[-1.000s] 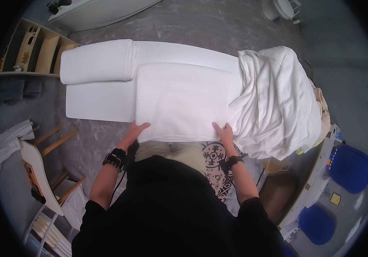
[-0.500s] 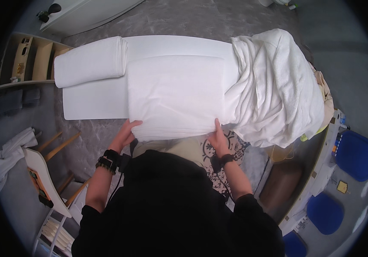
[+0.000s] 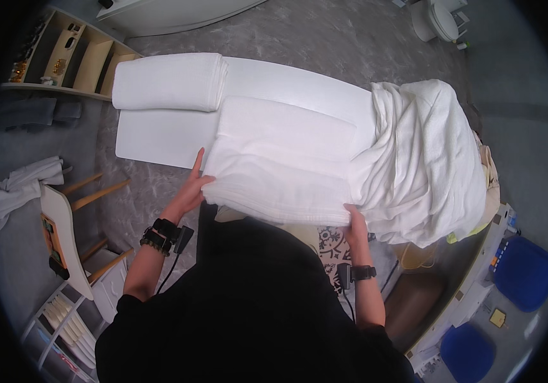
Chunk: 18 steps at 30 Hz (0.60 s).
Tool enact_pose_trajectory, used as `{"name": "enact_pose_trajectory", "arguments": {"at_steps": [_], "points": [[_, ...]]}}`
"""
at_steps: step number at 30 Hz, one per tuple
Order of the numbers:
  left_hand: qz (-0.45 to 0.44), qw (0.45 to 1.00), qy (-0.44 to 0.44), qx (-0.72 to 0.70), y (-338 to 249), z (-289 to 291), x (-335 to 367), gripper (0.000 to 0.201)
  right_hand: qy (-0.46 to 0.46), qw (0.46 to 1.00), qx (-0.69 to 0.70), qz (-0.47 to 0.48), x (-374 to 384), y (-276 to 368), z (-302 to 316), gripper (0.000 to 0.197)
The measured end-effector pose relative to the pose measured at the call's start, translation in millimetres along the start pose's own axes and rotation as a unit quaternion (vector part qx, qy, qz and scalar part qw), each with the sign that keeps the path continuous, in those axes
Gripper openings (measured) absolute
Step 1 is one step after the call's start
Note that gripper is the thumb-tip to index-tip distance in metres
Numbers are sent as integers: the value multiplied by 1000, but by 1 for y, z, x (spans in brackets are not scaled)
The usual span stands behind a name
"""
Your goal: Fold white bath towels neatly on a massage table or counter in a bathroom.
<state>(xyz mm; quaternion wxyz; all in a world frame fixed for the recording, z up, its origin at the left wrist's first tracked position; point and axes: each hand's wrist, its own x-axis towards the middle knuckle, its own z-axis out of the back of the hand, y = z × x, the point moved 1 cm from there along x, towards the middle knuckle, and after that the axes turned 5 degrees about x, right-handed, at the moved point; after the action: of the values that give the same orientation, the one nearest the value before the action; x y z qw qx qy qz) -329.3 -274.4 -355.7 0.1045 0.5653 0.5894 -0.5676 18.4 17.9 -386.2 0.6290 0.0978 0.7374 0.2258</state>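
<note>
A folded white towel lies in the middle of a white tabletop, its layered near edge hanging over the front. My left hand grips the near left corner between thumb and fingers, the index finger pointing away along the side. At the near right corner my right hand holds the same edge, thumb on top and the other fingers partly hidden below. A soft crease runs across the towel's near half. Another folded white towel rests at the table's far left.
A large rumpled pile of white cloth covers the table's right end. To the left stand a chair and a wooden shelf unit. Blue stools stand at the right beside a long counter. A toilet is at the far right.
The view has turned, shifting the scene. My left index finger now stretches out along the towel's side. The towel's near part is more creased, with both hands still at its near corners.
</note>
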Motion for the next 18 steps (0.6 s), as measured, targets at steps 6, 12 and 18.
{"name": "enact_pose_trajectory", "arguments": {"at_steps": [6, 12, 18], "points": [[7, 994, 96, 47, -36, 10, 19, 36, 71, 997, -16, -1, 8, 57, -25, 21], [0, 997, -4, -75, -86, -16, 61, 40, 73, 996, 43, 43, 56, 113, -41, 28], [46, 991, -2, 128, -92, 11, 153, 35, 44, 993, -108, 33, 116, 133, -83, 55]]}}
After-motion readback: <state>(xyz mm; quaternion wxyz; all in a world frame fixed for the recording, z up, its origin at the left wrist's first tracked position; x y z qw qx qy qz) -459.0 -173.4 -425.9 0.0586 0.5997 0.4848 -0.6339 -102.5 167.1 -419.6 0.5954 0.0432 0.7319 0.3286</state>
